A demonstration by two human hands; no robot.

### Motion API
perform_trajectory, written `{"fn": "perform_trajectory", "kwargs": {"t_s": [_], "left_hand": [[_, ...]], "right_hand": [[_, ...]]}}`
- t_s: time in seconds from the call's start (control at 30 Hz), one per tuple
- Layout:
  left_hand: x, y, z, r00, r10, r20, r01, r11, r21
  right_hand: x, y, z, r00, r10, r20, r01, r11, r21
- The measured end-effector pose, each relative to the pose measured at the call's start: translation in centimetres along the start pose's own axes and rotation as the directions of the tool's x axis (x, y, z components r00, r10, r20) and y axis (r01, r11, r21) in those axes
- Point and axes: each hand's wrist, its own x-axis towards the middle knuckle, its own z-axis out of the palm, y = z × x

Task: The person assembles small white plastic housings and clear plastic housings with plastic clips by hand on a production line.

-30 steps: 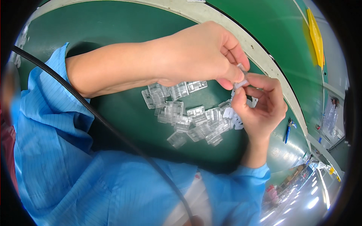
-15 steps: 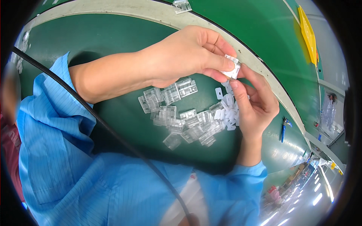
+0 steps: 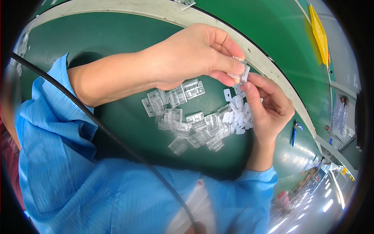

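Note:
My left hand [image 3: 191, 52] reaches across the table and pinches a clear plastic housing [image 3: 239, 70] between thumb and fingers. A white face shows on the housing's right side. Just below it my right hand [image 3: 270, 103] has thumb and index finger close together by the housing's lower corner. Whatever lies between those fingertips is too small to make out. Beneath the hands is a pile of small white plastic tabs [image 3: 238, 111], each with a slot. Several more clear plastic housings [image 3: 185, 93] lie left of that pile, some overlapping.
The green tabletop [image 3: 128, 37] has a pale raised rim [image 3: 156, 10] curving along its far side. Blue-handled pliers [image 3: 294, 134] lie right of my right hand. A black cable [image 3: 97, 119] crosses in front of my left sleeve. Beyond the rim sits another clear piece [image 3: 185, 4].
My right hand has shifted slightly right and down, its fingertips drawing back from the housing. The housing has turned a little in my left hand, its white face now seen more edge-on.

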Motion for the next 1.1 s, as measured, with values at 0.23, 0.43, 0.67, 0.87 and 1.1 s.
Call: {"fn": "perform_trajectory", "kwargs": {"t_s": [0.23,0.43,0.67,0.87,1.1], "left_hand": [[0.0,0.0,0.0,0.999,-0.04,-0.002,0.04,0.998,0.049],[-0.3,0.1,0.2,0.999,-0.029,-0.021,0.03,0.998,0.052],[-0.1,-0.1,0.0,0.999,-0.028,0.022,0.028,0.999,0.017],[-0.2,0.1,-0.1,0.999,-0.041,0.034,0.039,0.999,0.036],[-0.2,0.1,0.0,1.0,-0.02,0.015,0.021,1.0,-0.007]], "right_hand": [[0.5,-0.3,-0.3,0.973,-0.22,0.068,0.229,0.955,-0.186],[0.0,0.3,0.8,0.941,-0.339,0.001,0.321,0.888,-0.33],[0.2,0.0,0.3,0.995,0.095,0.03,-0.099,0.967,0.236],[0.3,0.2,-0.8,0.99,0.012,0.143,-0.029,0.992,0.12],[-0.3,0.4,1.1,0.981,-0.193,-0.027,0.187,0.972,-0.142]]}}
